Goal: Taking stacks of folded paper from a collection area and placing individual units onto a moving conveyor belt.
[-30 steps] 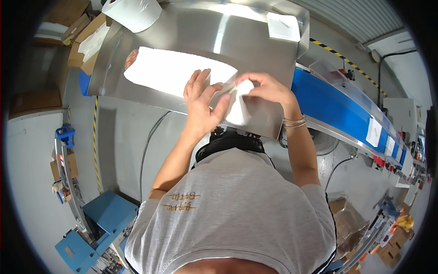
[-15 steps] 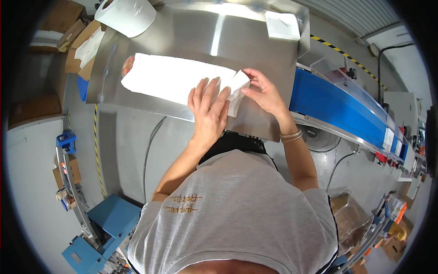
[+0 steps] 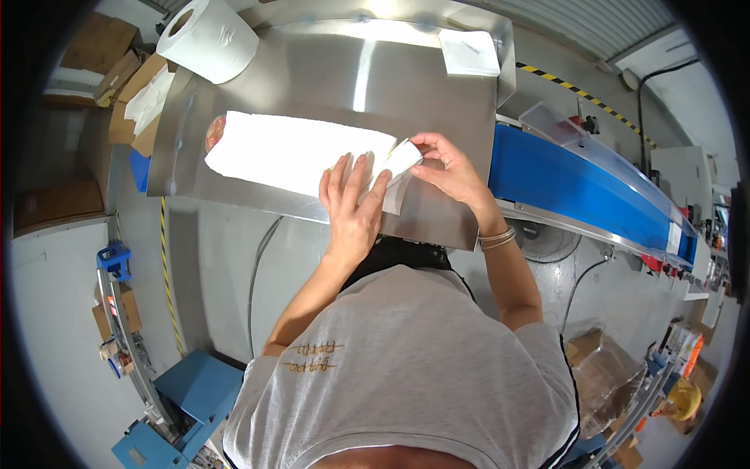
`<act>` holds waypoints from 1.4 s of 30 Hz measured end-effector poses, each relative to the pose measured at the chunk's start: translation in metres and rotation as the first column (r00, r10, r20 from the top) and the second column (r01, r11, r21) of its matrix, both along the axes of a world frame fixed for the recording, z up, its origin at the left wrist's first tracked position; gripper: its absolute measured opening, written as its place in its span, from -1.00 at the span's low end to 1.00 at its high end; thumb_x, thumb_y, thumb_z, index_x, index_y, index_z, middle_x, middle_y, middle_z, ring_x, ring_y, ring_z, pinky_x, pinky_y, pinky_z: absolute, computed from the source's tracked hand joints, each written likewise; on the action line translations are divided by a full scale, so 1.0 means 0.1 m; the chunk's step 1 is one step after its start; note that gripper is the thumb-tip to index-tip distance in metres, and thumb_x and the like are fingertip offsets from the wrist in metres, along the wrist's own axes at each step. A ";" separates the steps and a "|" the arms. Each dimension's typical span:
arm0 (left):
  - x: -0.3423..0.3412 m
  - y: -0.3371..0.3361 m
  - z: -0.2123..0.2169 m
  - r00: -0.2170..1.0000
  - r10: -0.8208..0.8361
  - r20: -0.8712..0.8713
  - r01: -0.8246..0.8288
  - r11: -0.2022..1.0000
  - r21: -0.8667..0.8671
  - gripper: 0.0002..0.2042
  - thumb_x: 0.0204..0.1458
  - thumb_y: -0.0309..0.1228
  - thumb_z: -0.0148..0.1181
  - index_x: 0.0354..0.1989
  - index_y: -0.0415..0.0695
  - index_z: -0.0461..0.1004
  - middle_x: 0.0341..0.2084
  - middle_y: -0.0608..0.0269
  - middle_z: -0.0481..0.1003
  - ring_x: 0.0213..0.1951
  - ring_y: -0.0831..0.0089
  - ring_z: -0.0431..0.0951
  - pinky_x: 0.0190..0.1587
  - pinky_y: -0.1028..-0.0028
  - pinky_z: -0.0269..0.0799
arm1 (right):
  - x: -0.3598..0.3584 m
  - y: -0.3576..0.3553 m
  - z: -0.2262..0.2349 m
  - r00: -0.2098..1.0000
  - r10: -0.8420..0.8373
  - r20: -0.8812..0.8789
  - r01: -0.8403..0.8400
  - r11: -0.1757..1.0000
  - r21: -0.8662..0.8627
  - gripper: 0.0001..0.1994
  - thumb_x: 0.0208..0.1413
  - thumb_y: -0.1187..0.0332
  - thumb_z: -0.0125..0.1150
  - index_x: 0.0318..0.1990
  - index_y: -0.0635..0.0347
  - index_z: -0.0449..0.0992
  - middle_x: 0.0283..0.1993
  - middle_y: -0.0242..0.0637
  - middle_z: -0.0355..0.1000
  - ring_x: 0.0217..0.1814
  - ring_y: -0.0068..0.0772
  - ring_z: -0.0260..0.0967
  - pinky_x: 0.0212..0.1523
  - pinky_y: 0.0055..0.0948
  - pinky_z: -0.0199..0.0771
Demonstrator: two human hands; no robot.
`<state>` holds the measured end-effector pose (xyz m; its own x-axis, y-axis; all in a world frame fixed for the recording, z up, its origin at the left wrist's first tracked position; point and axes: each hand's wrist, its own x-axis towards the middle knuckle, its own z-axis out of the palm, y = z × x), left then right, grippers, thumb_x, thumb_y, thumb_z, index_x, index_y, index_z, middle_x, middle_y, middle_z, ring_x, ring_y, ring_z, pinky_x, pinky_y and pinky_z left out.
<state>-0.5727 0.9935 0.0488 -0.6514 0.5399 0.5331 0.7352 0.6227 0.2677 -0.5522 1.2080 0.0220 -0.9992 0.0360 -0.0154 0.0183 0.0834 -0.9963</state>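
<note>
L hand [image 3: 353, 205] lies flat, fingers spread, pinning white towel [image 3: 293, 152] mid steel table [image 3: 344, 86], R hand [image 3: 447, 168] at 3 o'clock pinches its folded end; imo keep palm down, crease tight.

A steel table [image 3: 312, 70] fills the upper middle of the frame. On it lie a long white towel [image 3: 289, 152] at centre left, a paper roll [image 3: 207, 39] at upper left, and a folded white sheet [image 3: 469, 53] at upper right
</note>
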 end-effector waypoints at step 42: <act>-0.09 0.05 0.08 0.992 0.073 0.098 -0.081 0.994 0.079 -0.65 -0.05 -0.55 0.22 -0.02 -0.14 0.49 0.13 0.09 0.32 0.20 0.01 0.23 0.24 0.03 0.02 | 0.00 -0.03 0.34 0.990 -0.109 -0.094 0.130 0.955 0.266 -0.74 0.05 0.37 0.33 -0.08 0.11 0.52 -0.18 -0.41 0.48 -0.28 -0.57 0.40 -0.23 -0.57 0.43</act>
<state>-0.5818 0.9988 0.0569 -0.7394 0.4426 0.5073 0.6544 0.6495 0.3872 -0.5519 1.2045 0.0563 -0.9851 0.1471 0.0889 -0.0320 0.3518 -0.9355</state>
